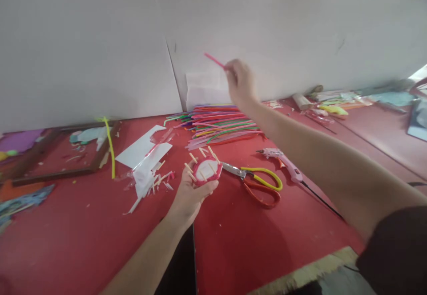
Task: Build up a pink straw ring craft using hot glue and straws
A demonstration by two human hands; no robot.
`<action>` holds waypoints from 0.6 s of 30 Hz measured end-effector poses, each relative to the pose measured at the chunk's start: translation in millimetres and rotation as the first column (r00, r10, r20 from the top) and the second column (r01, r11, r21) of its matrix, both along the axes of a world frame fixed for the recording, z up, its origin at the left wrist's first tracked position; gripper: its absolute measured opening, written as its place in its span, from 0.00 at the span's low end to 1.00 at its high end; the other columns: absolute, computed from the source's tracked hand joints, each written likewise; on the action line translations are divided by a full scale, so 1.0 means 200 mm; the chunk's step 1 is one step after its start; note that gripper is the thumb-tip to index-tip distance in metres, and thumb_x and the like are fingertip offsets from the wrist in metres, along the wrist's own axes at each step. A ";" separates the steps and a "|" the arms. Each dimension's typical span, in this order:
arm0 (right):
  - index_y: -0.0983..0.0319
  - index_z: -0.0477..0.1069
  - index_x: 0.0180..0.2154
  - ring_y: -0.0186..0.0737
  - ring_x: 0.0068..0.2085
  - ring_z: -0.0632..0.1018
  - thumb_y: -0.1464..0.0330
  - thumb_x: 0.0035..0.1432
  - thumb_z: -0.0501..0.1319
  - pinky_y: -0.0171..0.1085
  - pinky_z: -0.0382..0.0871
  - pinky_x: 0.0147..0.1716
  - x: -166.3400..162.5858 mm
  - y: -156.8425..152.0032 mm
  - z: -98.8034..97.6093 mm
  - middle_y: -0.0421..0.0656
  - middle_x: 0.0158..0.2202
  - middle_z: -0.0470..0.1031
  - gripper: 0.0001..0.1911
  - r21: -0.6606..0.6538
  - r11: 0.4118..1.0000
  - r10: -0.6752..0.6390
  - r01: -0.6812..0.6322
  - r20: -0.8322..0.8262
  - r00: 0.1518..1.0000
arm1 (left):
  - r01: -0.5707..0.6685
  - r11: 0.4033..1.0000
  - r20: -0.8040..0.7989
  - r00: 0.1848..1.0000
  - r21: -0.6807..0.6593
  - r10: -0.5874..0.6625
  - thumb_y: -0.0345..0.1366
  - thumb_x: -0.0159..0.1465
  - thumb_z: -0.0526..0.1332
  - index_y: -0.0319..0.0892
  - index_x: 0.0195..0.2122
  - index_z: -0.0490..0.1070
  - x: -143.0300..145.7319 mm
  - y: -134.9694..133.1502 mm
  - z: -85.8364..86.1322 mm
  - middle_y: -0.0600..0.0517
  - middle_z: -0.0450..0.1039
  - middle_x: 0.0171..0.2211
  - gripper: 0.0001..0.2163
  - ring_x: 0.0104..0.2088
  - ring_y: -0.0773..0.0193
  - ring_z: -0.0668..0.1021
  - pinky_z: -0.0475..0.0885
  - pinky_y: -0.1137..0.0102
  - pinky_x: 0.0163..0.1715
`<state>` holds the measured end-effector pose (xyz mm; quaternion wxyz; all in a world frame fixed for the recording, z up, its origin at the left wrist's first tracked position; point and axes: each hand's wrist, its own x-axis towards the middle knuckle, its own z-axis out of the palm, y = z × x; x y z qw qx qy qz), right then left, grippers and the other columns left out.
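Observation:
My left hand (191,195) is closed round a small round craft base (207,169), white in the middle with a pink-red rim. Several short wooden sticks stand up around its edge. Raised in front of the white panel, my right hand (240,79) pinches one end of a pink pipe cleaner (214,60), which points up to the left. Below that hand lies a pile of coloured pipe cleaners (220,123). Scissors (255,181) with one yellow and one red handle rest just right of the round base.
A pink glue gun (283,161) with a black cord lies right of the scissors. White paper (143,148), plastic wrap and stick scraps (158,181) are on the left. Further left are a yellow pipe cleaner (111,150) and a brown frame (96,152). A white panel (100,54) closes the back.

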<state>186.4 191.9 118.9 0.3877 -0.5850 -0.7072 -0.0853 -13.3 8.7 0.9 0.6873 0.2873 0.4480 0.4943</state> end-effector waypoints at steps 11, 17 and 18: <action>0.60 0.74 0.35 0.26 0.25 0.73 0.74 0.64 0.58 0.27 0.63 0.22 0.07 -1.01 -0.06 0.35 0.27 0.76 0.08 -0.574 0.497 0.544 -0.651 -0.378 0.749 | 0.054 0.997 0.025 0.998 -0.054 -0.053 0.27 0.44 0.79 0.45 0.52 0.69 -0.01 0.00 0.03 0.56 0.80 0.34 0.34 0.28 0.70 0.77 0.71 0.75 0.28; 0.60 0.78 0.35 0.31 0.26 0.73 0.61 0.63 0.64 0.31 0.66 0.27 0.09 -1.05 -0.44 0.37 0.26 0.76 0.10 -0.506 0.605 0.354 -0.615 -0.520 0.777 | 0.138 0.990 -0.002 0.990 -0.032 -0.139 0.32 0.42 0.81 0.42 0.50 0.71 0.00 -0.01 0.01 0.51 0.83 0.38 0.33 0.37 0.64 0.82 0.75 0.70 0.40; 0.60 0.78 0.34 0.31 0.27 0.74 0.61 0.63 0.64 0.31 0.67 0.28 0.10 -1.04 -0.48 0.38 0.27 0.76 0.10 -0.451 0.632 0.364 -0.630 -0.544 0.756 | 0.162 0.986 -0.014 0.987 -0.028 -0.162 0.32 0.43 0.81 0.42 0.51 0.71 0.00 -0.01 0.01 0.49 0.83 0.40 0.34 0.39 0.62 0.82 0.75 0.68 0.43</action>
